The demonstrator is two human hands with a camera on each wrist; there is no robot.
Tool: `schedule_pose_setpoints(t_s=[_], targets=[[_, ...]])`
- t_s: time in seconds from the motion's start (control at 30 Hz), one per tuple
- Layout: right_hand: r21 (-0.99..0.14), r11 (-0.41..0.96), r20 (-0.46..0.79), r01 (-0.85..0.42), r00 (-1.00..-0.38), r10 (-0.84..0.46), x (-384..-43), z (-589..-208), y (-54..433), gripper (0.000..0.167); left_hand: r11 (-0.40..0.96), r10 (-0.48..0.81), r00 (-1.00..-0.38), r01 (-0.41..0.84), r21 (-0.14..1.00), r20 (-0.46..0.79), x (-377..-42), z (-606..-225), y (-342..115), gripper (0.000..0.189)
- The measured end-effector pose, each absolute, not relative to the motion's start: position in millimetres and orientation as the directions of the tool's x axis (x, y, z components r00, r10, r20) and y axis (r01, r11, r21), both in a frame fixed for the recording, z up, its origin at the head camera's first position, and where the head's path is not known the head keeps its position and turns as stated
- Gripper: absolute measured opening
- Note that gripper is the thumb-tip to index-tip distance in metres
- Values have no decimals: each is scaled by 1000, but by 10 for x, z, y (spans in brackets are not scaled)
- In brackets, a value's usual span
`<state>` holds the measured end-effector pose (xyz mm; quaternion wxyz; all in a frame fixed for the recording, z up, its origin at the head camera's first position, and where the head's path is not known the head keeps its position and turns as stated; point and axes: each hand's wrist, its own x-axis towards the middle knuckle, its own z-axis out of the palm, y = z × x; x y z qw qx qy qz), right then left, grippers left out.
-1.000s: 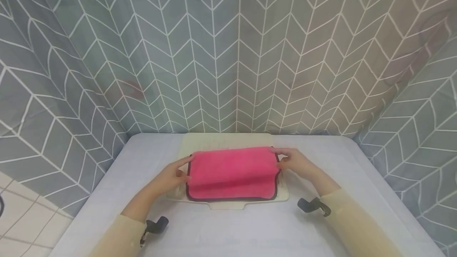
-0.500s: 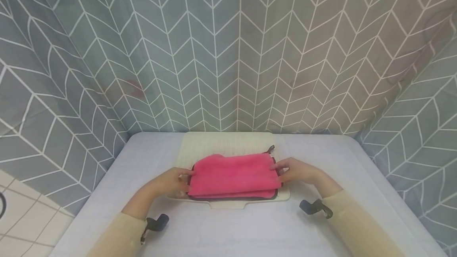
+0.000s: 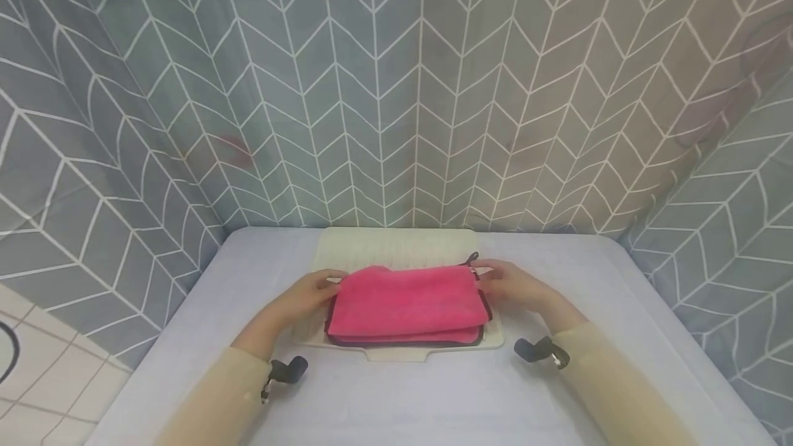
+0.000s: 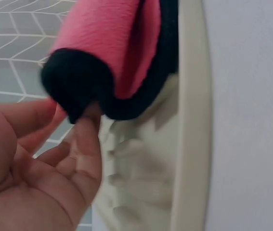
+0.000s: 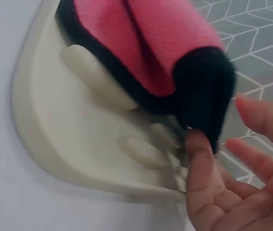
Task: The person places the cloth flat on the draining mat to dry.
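A pink towel (image 3: pixel 405 301) with a dark border lies folded over on a cream washboard (image 3: pixel 396 356) in the head view. My left hand (image 3: pixel 305 300) is at the towel's left end; in the left wrist view its thumb tip (image 4: pixel 94 111) is tucked under the rounded dark edge, with a finger on the far side. My right hand (image 3: pixel 514 285) is at the right end. There, in the right wrist view, the thumb tip (image 5: pixel 198 139) touches the dark border, while the other fingers (image 5: pixel 256 118) are spread apart behind it.
A white-covered table (image 3: pixel 403 405) bears the board, whose raised knobs (image 5: pixel 143 151) show beside the towel. A dark hanging loop (image 3: pixel 473 257) sticks out at the towel's far right corner. A grey chevron curtain (image 3: pixel 396 88) stands behind the table and along its sides.
The towel's far part has been folded toward the near edge and laid down. Both hands have since let go and shifted to the far side of the fold.
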<state>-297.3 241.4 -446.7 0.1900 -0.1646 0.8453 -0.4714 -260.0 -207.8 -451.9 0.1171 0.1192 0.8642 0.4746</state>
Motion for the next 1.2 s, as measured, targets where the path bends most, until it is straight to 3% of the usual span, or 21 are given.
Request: schedule_pose_setpoints(t_s=[0.17, 0.4, 0.6, 0.8, 1.2], targets=[[-897, 428, -110, -111, -882, -458, -3035, -4523, 2365, 51, 471, 335, -940, 100, 876, -72, -2699, -4552, -2030, 36], [-834, 536, -114, -133, -908, -403, -3095, -4568, 2316, 51, 402, 409, -902, 44, 914, -136, -2722, -4545, -2030, 50], [-795, 585, -83, -157, -928, -363, -3136, -4526, 2320, 49, 540, 379, -922, 150, 828, -80, -2710, -4436, -1994, 56], [-839, 508, 15, -195, -942, -337, -3158, -4387, 2302, 52, 667, 382, -924, 293, 685, 23, -2757, -4284, -1957, 59], [-807, 541, 82, -238, -951, -297, -3408, -4221, 2215, 58, 746, 354, -930, 346, 569, 101, -3053, -4180, -1896, 60]])
